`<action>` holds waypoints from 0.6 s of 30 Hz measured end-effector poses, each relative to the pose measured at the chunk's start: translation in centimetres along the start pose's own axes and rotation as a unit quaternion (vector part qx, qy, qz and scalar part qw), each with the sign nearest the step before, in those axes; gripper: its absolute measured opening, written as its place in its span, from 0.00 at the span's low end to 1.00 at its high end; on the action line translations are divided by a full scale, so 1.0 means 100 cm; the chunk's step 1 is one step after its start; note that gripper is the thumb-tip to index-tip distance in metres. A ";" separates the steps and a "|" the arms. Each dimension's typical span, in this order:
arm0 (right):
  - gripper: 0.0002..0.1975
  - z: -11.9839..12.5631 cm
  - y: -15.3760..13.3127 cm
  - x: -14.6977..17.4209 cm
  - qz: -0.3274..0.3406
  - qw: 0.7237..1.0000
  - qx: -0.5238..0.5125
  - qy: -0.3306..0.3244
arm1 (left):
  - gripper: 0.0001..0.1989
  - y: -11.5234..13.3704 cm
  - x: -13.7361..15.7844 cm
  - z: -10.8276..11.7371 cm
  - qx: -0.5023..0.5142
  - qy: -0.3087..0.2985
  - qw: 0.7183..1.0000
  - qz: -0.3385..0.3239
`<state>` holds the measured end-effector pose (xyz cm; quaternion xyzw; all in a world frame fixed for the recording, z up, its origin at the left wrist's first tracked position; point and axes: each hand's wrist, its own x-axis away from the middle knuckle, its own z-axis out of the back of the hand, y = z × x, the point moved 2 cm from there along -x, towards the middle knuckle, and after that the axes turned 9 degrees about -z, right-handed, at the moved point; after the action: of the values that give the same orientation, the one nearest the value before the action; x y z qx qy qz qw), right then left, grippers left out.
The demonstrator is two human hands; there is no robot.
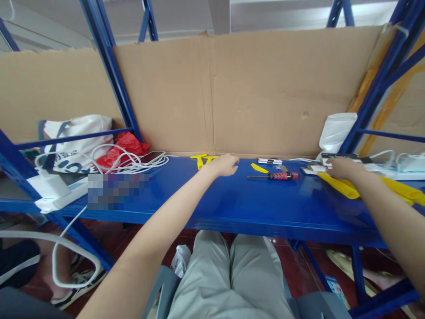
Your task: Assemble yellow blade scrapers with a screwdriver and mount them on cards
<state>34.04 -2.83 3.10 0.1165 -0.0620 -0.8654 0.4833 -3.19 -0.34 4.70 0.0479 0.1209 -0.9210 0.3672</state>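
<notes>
Evidently spread flat on blue metal worktop (232,199): left hand (223,165) touching yellow plastic pry tool (200,160); right hand (343,168) over yellow strips (341,187). Risk: nudging red-handled screwdriver (279,176) off.

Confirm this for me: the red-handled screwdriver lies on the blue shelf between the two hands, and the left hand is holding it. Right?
Not quite. The head view shows the red-handled screwdriver lying on the blue shelf between the hands, but untouched: the left hand rests beside a yellow tool, apart from the screwdriver.
</notes>
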 end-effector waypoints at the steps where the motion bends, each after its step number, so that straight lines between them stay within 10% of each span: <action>1: 0.22 0.001 -0.004 0.001 0.010 1.000 -0.009 0.009 | 0.18 -0.010 0.004 -0.001 -0.017 -0.011 1.000 0.022; 18: 0.21 0.018 -0.091 0.008 0.205 0.960 -0.156 0.110 | 0.19 -0.060 0.010 -0.044 -0.085 -0.061 0.967 0.233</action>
<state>25.68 1.31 2.70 0.1187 0.1043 -0.7284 0.6667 -8.07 4.38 1.38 -0.0131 0.1611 -0.7976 0.5811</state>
